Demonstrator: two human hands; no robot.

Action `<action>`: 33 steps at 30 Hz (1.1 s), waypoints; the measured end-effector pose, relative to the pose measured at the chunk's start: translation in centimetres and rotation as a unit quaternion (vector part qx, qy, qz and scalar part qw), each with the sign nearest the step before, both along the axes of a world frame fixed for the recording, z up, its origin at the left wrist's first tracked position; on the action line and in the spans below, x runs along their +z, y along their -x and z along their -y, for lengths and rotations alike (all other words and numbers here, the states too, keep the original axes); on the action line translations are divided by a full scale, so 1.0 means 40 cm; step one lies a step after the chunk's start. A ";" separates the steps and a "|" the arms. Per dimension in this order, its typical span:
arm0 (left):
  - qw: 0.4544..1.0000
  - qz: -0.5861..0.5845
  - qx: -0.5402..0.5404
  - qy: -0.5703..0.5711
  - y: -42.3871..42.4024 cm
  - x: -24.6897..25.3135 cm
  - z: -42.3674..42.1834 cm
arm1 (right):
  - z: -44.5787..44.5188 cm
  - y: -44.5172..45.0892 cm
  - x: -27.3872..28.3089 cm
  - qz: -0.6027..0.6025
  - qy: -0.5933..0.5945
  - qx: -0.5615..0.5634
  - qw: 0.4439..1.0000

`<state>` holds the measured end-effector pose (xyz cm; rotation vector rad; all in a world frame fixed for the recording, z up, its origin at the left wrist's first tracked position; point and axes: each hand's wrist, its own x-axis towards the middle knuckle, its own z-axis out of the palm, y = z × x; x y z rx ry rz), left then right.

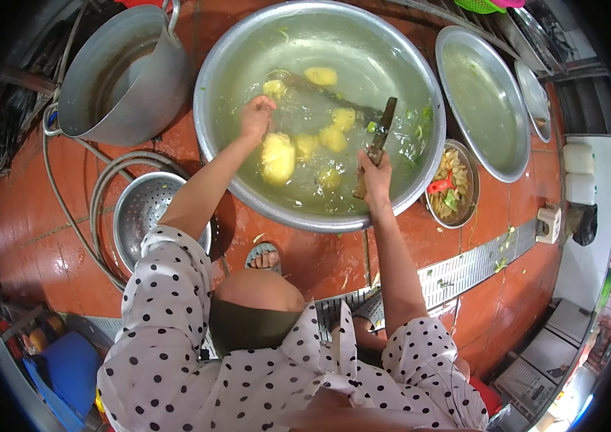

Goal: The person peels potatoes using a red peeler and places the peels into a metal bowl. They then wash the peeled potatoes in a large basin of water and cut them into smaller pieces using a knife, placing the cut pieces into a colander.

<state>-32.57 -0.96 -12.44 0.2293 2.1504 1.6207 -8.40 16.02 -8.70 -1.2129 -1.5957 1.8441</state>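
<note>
A large round metal basin [213, 162] full of cloudy water stands before me on the floor. Peeled yellow potatoes [277, 159] lie in it, several of them underwater. My left hand [257, 117] hangs over the water, fingers curled, just below a potato piece [274, 88]; whether it pinches anything small cannot be told. My right hand [377, 175] grips the handle of a knife [385, 127] with a dark, stained blade that points away from me, over the basin's right side. Green leafy bits [427, 112] float near the right rim.
A deep aluminium pot [138, 102] stands at upper left, a metal colander [138, 208] and coiled hose [95, 210] below it. Right of the basin are a bowl of peelings [459, 186] with a red-handled tool [439, 185] and an oval water-filled basin [484, 102]. A metal drain grate [467, 270] crosses the tiles.
</note>
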 end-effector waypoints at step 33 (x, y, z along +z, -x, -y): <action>0.949 0.293 0.087 -0.073 -0.281 0.120 -0.011 | 0.169 0.065 0.044 -0.130 0.237 0.034 0.962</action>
